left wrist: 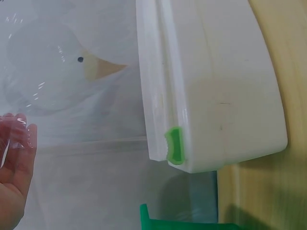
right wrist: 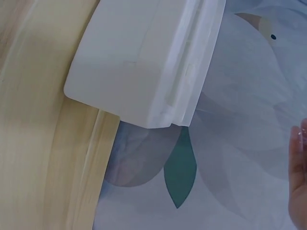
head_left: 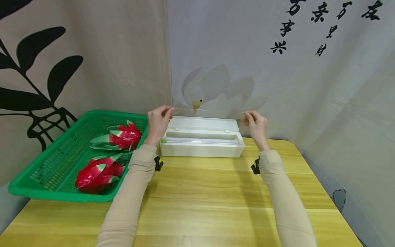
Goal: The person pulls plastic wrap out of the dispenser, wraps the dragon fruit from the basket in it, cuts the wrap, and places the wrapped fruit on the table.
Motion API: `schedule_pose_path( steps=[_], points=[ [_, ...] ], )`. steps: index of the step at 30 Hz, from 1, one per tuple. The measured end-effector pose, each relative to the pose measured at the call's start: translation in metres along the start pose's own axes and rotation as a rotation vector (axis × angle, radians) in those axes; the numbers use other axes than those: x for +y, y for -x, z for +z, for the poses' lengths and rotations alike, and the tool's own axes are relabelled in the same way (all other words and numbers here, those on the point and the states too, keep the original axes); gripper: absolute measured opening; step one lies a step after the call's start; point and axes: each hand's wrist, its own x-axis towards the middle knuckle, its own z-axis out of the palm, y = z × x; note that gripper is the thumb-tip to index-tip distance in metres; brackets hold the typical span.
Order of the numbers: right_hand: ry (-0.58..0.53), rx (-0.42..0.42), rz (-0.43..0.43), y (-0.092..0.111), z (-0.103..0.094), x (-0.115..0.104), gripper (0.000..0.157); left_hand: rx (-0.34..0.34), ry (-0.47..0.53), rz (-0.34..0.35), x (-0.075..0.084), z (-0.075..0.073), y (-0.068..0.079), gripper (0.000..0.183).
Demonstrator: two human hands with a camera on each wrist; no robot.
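A sheet of clear cling film (left wrist: 34, 98) is stretched between my two hands, above and behind a white cling film dispenser box (head_left: 202, 151). My left hand (head_left: 158, 124) pinches its left end between thumb and fingers. At the other end, my right hand (head_left: 256, 128) pinches the film the same way. The film is so transparent that only its upper edge and some glints show. The box's lid (head_left: 203, 124) stands raised at the back. A green slide cutter (left wrist: 175, 145) sits at the left end of the box's front strip.
Left of the box, a green plastic basket (head_left: 61, 196) holds two red dragon fruits, one nearer (head_left: 98, 175) and one farther (head_left: 124, 137). Everything stands on a wooden table (head_left: 197, 206). Behind it hangs a printed curtain (head_left: 123, 68), close to the box's back.
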Motion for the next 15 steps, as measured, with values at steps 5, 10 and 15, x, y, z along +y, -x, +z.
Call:
schedule_pose_path(
  steps=[5,10,15],
  points=[
    [0.009,0.015,-0.042,-0.0026,-0.0007,0.0021,0.029,0.011,-0.009,0.02,0.0012,-0.0012,-0.002,0.025],
    [0.001,0.022,-0.038,-0.0043,-0.0017,-0.0002,0.03,0.014,0.013,0.012,0.0031,-0.0022,-0.0043,0.027],
    [-0.01,0.027,-0.045,-0.0055,-0.0028,-0.0042,0.03,0.025,0.019,0.024,0.0043,-0.0039,-0.0067,0.025]
  ],
)
